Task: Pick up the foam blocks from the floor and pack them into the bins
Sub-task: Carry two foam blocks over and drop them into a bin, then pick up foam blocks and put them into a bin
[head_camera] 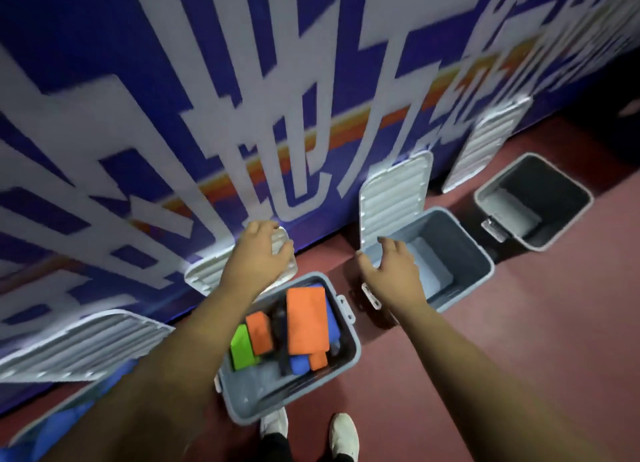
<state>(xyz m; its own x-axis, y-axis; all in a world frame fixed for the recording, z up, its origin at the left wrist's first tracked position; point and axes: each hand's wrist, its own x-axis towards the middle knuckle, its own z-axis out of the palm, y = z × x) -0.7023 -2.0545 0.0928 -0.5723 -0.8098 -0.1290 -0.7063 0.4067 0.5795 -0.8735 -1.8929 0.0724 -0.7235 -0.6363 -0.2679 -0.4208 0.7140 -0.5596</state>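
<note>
Along a blue banner wall [104,80] on a red floor [519,323], grey bins stand open, ribbed white lids leaning back; foam blocks [306,319], orange, green and blue, fill the nearest bin [353,357], while the next bin [478,264] looks nearly empty. The left hand [258,253] rests on the white lid [287,250], loosely curled; the right hand [391,264] hovers spread, holding nothing. Closing calls for swinging the lid squarely, clear of the tallest orange block.
</note>
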